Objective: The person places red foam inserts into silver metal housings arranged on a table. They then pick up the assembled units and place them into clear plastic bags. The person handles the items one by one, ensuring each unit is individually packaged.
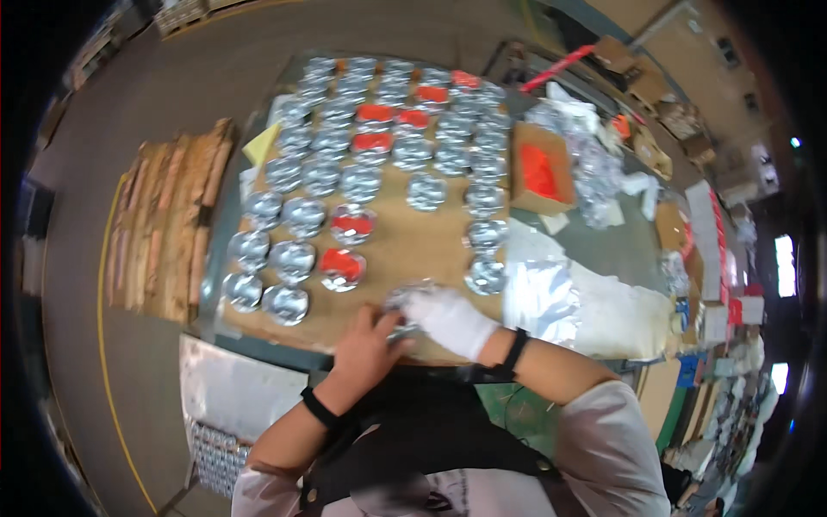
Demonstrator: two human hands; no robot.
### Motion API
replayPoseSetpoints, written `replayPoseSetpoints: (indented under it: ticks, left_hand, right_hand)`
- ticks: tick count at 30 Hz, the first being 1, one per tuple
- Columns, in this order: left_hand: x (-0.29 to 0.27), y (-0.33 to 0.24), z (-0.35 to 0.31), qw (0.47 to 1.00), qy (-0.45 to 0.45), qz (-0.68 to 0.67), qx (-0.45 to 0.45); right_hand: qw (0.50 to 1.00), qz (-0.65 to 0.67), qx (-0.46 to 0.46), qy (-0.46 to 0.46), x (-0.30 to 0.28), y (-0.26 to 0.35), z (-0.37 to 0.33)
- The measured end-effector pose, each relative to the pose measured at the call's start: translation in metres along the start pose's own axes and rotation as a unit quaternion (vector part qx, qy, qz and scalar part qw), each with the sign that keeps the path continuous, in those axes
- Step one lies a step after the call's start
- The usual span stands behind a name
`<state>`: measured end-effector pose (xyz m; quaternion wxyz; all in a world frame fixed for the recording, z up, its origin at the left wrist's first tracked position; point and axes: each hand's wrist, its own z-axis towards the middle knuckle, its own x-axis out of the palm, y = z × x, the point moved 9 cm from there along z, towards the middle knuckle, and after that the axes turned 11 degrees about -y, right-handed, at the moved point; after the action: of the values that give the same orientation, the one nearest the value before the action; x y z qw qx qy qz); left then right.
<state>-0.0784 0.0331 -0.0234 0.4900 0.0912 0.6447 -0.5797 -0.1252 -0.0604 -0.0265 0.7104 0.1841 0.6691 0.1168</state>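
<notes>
Near the front edge of the table, my left hand, bare with a black wristband, has its fingers closed at the side of a shiny foil-wrapped piece. My right hand wears a white glove and presses on the same piece from the right. The piece is mostly covered by the hands and blurred. Several round silver foil-wrapped pieces stand in rows on the brown board. Some have a red patch on top, such as the red-topped piece left of my hands.
Right of the rows stands a cardboard box with red sheets inside. Silver foil sheets lie below it, with crumpled clear plastic beyond. A wooden pallet is on the floor at left. A metal panel sits at lower left.
</notes>
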Motion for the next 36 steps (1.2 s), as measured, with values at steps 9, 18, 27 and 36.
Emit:
replayPoseSetpoints:
  ticks: [9,18,27,36]
  left_hand:
    - [-0.029,-0.040,0.034,0.858,-0.136,-0.466,-0.168]
    - [0.265,-0.205,0.102,0.962,0.260,-0.071,0.038]
    - [0.346,-0.188,0.119,0.980,0.145,-0.086,-0.108]
    - [0.210,-0.186,0.094,0.839,0.086,-0.449,-0.296]
  right_hand:
    - [0.924,0.322,0.202,-0.053,-0.070,-0.064,-0.093]
    - [0.801,-0.178,0.419,-0.389,-0.239,-0.461,-0.208]
    - [0.898,0.101,0.362,-0.227,-0.183,-0.384,-0.255]
    - [0.747,0.397,0.479,-0.234,-0.140,-0.249,-0.266]
